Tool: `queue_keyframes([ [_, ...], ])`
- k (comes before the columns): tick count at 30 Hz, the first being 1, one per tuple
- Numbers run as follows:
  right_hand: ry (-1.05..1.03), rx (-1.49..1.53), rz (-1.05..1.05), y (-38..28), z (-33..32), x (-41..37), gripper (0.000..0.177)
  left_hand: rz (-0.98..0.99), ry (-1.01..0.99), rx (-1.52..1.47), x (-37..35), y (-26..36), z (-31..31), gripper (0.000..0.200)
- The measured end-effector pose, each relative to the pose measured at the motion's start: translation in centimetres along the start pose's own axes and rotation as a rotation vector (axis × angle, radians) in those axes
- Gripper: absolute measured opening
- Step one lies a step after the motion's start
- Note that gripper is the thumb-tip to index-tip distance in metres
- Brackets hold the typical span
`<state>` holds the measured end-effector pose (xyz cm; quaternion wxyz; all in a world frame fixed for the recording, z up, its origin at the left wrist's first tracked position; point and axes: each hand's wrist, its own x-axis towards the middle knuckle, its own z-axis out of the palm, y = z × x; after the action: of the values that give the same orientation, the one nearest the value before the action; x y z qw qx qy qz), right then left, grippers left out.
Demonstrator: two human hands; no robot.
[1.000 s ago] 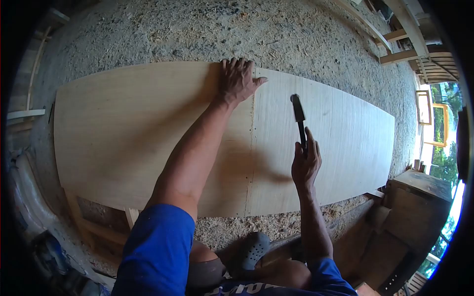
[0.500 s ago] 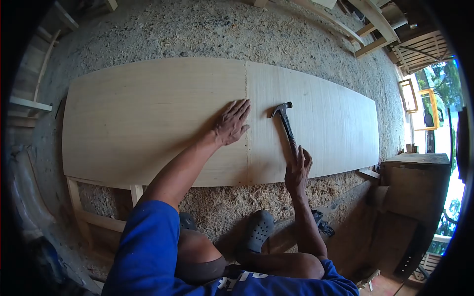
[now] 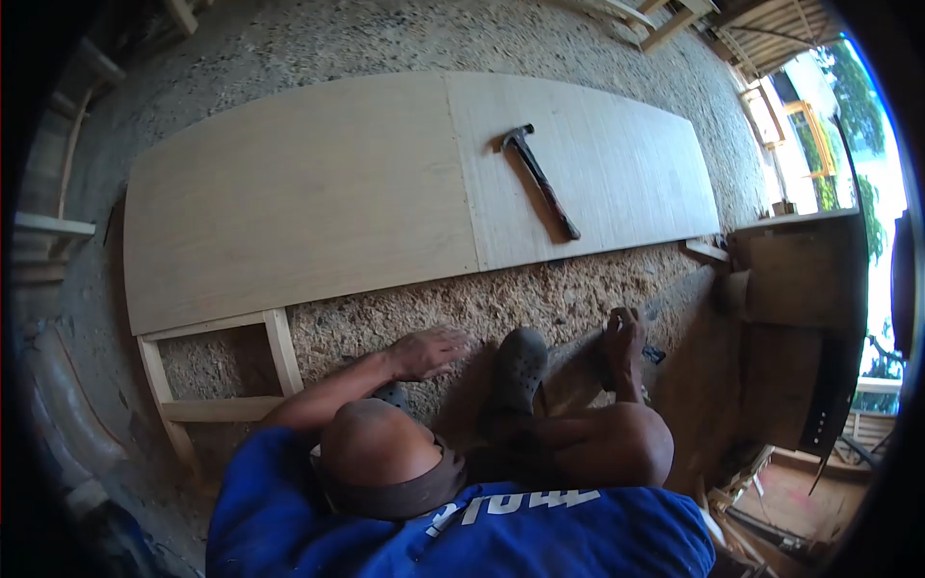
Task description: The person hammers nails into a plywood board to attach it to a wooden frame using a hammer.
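A claw hammer (image 3: 541, 183) lies on the right section of the pale plywood panel (image 3: 318, 202), its head toward the far edge and its handle toward me. My left hand (image 3: 429, 354) hovers above the wood shavings beside my knee, fingers loosely stretched and holding nothing visible. On the other side of my shoe, my right hand (image 3: 626, 342) is low by a dark plastic bag (image 3: 654, 354). Its fingers are curled together, and shadow hides whatever may be between them. A seam with small nail marks crosses the panel.
A wooden frame (image 3: 222, 409) shows under the panel's near left edge. Wood shavings (image 3: 385, 318) cover the ground. My clog (image 3: 520, 364) stands between my hands. To the right is a dark wooden cabinet (image 3: 800, 289), with timber scraps (image 3: 737, 511) below it.
My right hand has let go of the hammer, leaving it on the panel, and moved down beside the dark bag. My left hand has come off the panel toward my knee. The view has shifted.
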<state>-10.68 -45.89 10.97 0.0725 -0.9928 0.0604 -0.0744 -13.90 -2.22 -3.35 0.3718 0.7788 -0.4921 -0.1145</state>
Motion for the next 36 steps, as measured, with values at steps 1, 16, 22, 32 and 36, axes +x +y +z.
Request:
queue_keyframes([
  [1,-0.013,0.019,0.146,2.2,-0.8,-0.9,0.015,-0.09,0.13,-0.041,-1.6,1.1,-0.3,0.067],
  [16,-0.585,-0.202,0.133,13.2,2.8,-5.3,0.024,-0.71,0.26,0.712,-18.9,-4.1,-12.7,0.061],
  [22,-0.405,-0.245,0.171,12.8,4.8,-6.7,0.024,-0.705,0.266,0.468,-17.8,-3.0,-14.7,0.051],
  [32,-0.102,-0.317,0.276,11.3,9.1,-5.8,0.025,-0.832,0.343,0.391,-17.9,-3.1,-13.9,0.064],
  [36,-0.271,-0.349,0.365,9.6,6.8,-4.1,0.025,-0.839,0.355,0.313,-17.7,-2.7,-14.3,0.065],
])
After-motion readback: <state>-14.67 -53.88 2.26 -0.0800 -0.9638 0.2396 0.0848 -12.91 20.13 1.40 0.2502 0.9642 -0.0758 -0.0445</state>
